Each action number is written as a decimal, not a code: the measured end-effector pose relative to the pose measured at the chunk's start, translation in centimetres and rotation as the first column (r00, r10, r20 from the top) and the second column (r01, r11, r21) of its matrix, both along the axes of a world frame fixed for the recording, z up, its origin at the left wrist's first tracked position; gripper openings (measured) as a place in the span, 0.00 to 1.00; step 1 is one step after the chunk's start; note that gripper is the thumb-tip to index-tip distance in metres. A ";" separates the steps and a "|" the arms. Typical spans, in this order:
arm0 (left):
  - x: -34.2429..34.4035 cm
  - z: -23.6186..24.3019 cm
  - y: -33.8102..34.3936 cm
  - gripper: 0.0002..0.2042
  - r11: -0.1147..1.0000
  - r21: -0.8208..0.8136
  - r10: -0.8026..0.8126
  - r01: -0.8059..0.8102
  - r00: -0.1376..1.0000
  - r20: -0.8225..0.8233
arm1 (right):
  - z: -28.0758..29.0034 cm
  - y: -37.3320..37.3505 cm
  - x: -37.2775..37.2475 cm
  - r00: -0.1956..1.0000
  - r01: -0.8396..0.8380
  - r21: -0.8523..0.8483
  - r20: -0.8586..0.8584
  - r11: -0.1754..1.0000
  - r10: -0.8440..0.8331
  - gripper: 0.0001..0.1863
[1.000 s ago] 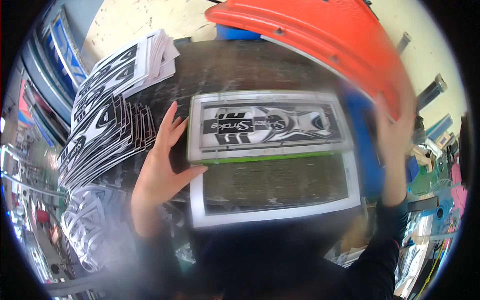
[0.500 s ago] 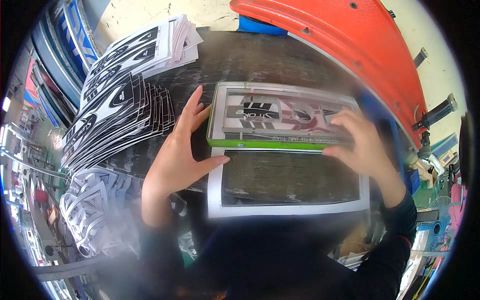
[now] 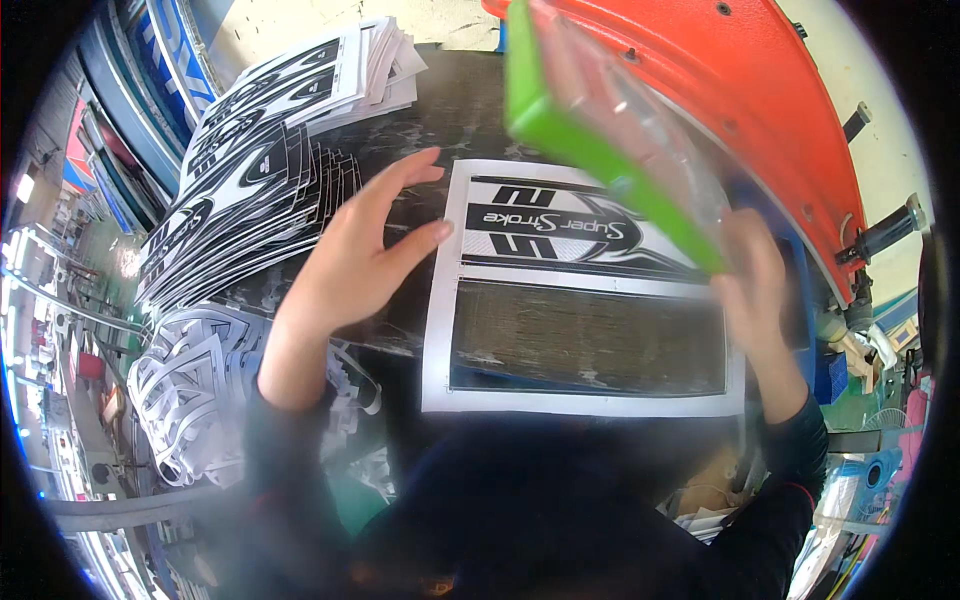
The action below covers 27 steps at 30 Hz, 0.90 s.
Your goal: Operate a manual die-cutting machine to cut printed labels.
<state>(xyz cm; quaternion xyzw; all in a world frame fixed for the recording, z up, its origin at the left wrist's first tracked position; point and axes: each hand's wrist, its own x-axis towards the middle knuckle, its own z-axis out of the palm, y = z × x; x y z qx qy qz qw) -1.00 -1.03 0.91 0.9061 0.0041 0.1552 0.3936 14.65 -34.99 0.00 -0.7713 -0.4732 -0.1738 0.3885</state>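
A clear rectangular block with a bright green edge (image 3: 610, 165) is tilted up on its side above the work surface, blurred by motion. My right hand (image 3: 752, 285) grips its lower right end, thumb and fingers around it. Below it lies a white paper sheet (image 3: 438, 340). The sheet's far half carries a black-and-white printed panel (image 3: 550, 225), partly hidden by the block. In its near half is a rectangular cut-out with the dark table (image 3: 590, 335) showing through. My left hand (image 3: 360, 250) is open by the sheet's left edge, thumb and fingers apart, holding nothing.
Fanned printed sheets (image 3: 240, 215) are piled at the left, with another stack (image 3: 370, 75) behind them. Nearer me is a heap of white paper offcuts (image 3: 200, 390). A large red curved panel (image 3: 740, 90) borders the table at the far right.
My right hand has lifted the green-edged block off the sheet and tipped it up, uncovering the printed panel. My left hand has shifted slightly left and away from me, staying open.
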 end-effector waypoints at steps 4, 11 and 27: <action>3.8 2.0 0.2 0.24 0.982 0.174 -0.056 0.075 0.992 -0.112 | -0.4 -0.2 0.0 0.969 -0.034 0.269 -0.227 0.963 0.098 0.29; 7.5 1.9 0.7 0.21 0.967 0.155 -0.154 0.203 0.947 -0.281 | -1.4 -1.2 0.2 0.940 0.052 0.442 -0.324 0.895 0.105 0.37; -3.5 3.8 -2.6 0.10 0.959 -0.262 0.146 -0.104 0.979 0.145 | -1.9 -0.7 0.4 0.933 0.116 0.506 -0.350 0.855 0.080 0.39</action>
